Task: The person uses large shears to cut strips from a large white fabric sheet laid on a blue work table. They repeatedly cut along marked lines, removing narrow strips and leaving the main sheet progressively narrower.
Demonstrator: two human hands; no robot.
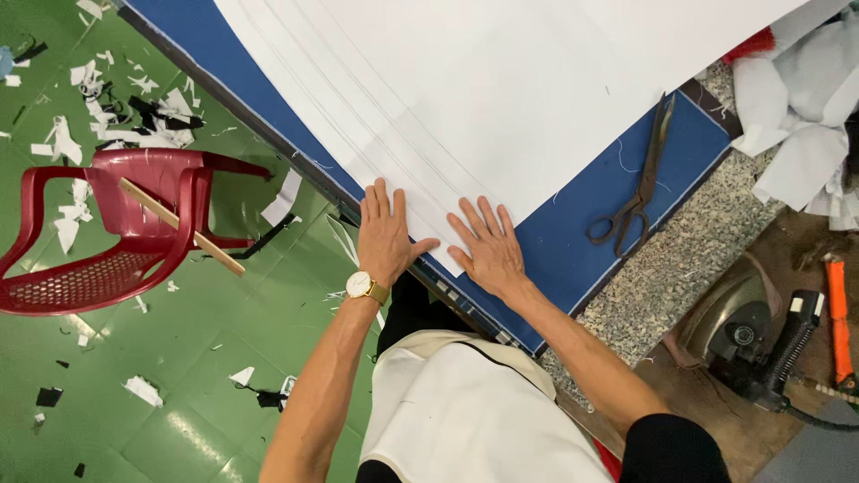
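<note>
From the head view, I have both hands pressed flat on the stack of white fabric sheets (pixel 501 98) that lies across the blue-covered cutting surface (pixel 573 241). My left hand (pixel 385 234), with a gold wristwatch (pixel 361 285) on its wrist, rests palm down at the near corner of the stack, fingers straight and together, gripping nothing. My right hand (pixel 489 246) lies just beside it, fingers spread wide over the same corner, also holding nothing.

The layers look already laid out: their stepped edges run in neat parallel lines away from my hands toward the far side. I judge the spreading largely done and the corner being smoothed or aligned; no cut shows in the cloth yet. The long dark metal shears (pixel 640 183) lie untouched on the blue cover, to the right of the stack and apart from my right hand.

A red plastic chair (pixel 107 224) with a wooden stick (pixel 179 224) across it stands on the green floor (pixel 197 376), among white and black scraps. A heap of white offcuts (pixel 796 116) sits at the right.
</note>
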